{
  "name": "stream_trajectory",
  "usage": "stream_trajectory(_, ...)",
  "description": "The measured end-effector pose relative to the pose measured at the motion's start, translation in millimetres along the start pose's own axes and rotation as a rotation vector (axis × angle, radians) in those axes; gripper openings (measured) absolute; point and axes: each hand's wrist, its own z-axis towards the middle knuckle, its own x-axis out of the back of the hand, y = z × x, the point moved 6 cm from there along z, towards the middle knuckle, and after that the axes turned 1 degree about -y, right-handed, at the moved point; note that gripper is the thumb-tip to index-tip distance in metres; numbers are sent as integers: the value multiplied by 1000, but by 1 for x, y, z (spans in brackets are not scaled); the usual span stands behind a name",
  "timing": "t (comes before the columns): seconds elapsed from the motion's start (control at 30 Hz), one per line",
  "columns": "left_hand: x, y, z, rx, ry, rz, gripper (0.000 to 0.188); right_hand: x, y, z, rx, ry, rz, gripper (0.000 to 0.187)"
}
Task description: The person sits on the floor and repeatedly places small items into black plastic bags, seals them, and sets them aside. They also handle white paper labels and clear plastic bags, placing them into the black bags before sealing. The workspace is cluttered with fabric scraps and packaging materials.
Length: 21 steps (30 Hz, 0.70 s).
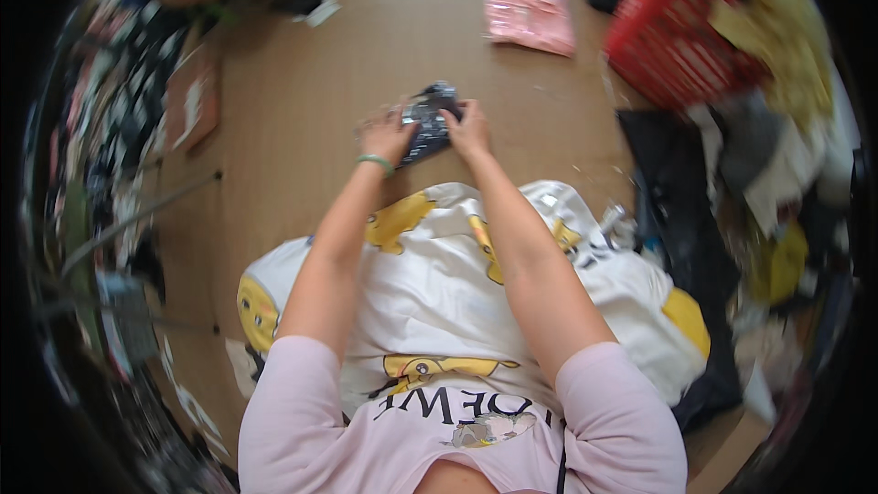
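You seem to be at the handling step, your left hand (385, 135) and right hand (469, 131) clamped on opposite sides of the dark glossy packet (427, 131) between them, and shifting it calls for even pressure.

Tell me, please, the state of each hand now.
Left hand: at the dark packet; blurred, grip cannot be told.
Right hand: closed, holding the dark packet's right side.

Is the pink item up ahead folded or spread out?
Folded: the pink item forms a compact, flat, roughly rectangular bundle inside shiny clear wrap.
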Motion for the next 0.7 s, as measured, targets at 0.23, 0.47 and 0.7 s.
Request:
stream_trajectory(0.23, 14, -9, 23, 124, -142, -196, 79, 195, 91, -12, -191, -926, -422, 50)
stream_trajectory(0.47, 40, 9, -30, -232, 100, -677, 54, 501, 172, -64, -412, -85, -780, 38)
stream_trajectory(0.7, 102, -17, -138, -60, 337, -1100, 36, 510, 249, -75, -932, 314, 97, 24)
